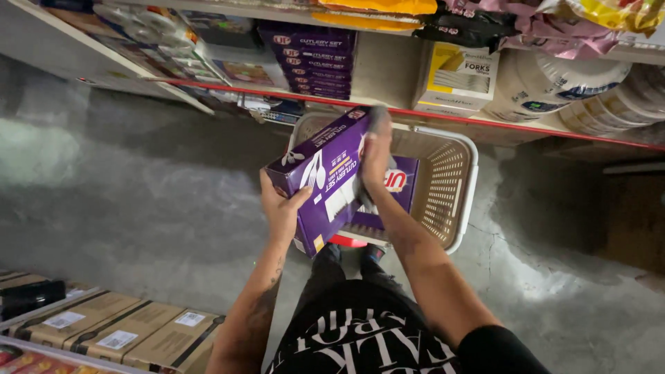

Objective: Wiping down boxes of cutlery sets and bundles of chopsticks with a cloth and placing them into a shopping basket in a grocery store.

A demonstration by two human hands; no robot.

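A purple cutlery box (325, 176) is tilted over a beige plastic basket (454, 187) on the floor. My left hand (280, 208) grips the box at its lower left edge. My right hand (376, 156) lies flat against the box's right side, fingers reaching its top corner. Inside the basket, another purple box (402, 183) lies partly hidden behind my right arm.
A shelf with a red edge (443, 114) holds a stack of the same purple boxes (315, 59), a yellow-and-white fork box (457, 79) and stacked paper plates (568, 86). Brown cartons (118, 325) sit at the lower left. The floor is grey concrete (138, 201).
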